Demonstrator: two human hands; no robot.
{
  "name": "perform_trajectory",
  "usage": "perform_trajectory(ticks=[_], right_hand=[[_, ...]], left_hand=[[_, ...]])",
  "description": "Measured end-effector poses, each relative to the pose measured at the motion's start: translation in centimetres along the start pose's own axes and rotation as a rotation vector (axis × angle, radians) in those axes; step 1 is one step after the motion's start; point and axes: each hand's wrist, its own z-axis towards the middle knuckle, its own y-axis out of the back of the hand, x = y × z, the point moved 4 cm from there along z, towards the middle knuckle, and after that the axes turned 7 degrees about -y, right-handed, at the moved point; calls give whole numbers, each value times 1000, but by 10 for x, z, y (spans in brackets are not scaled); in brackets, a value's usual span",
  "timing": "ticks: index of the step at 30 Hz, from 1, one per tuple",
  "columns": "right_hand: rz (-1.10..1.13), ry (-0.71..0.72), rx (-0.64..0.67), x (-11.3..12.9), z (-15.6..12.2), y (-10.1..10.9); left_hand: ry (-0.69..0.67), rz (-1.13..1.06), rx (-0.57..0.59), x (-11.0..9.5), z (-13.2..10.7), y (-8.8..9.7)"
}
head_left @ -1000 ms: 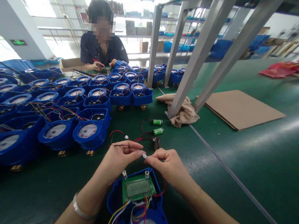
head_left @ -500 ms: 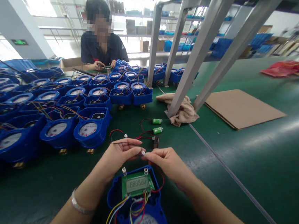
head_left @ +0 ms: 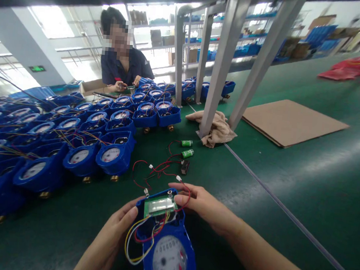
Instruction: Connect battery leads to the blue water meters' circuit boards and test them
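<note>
A blue water meter [head_left: 165, 245] lies on the green table in front of me, its white dial facing up and a green circuit board [head_left: 158, 206] with coloured wires at its far end. My left hand [head_left: 111, 238] cups the meter's left side, fingers curled against the housing. My right hand [head_left: 202, 206] rests at the board's right corner, thumb and fingers closed on the housing edge beside a red wire [head_left: 184, 196]. Two green batteries [head_left: 187, 153] with red and black leads lie just beyond.
Several rows of blue meters [head_left: 82, 130] fill the table's left side. A person [head_left: 123, 63] sits at the far end working on one. Grey frame legs [head_left: 220, 67], a beige cloth [head_left: 215, 127] and a cardboard sheet [head_left: 291, 121] stand to the right.
Both hands let go of the small white connector and thin wire they pinched above the board. They dropped onto the meter's sides. The view tilted and the dial came into sight.
</note>
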Motion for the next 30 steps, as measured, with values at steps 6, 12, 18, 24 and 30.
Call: perform_trajectory(ticks=[6, 12, 18, 24, 30], right_hand=[[-23, -21, -18, -3, 2, 1], [-14, 10, 4, -6, 3, 4], [41, -10, -31, -9, 6, 8], [49, 17, -8, -12, 9, 10], [18, 71, 27, -15, 11, 12]], left_hand=[[-8, 69, -57, 12, -2, -6], [-19, 23, -41, 22, 4, -3], [-29, -87, -154, 34, 6, 2], [12, -171, -168, 43, 16, 14], [17, -196, -177, 44, 16, 9]])
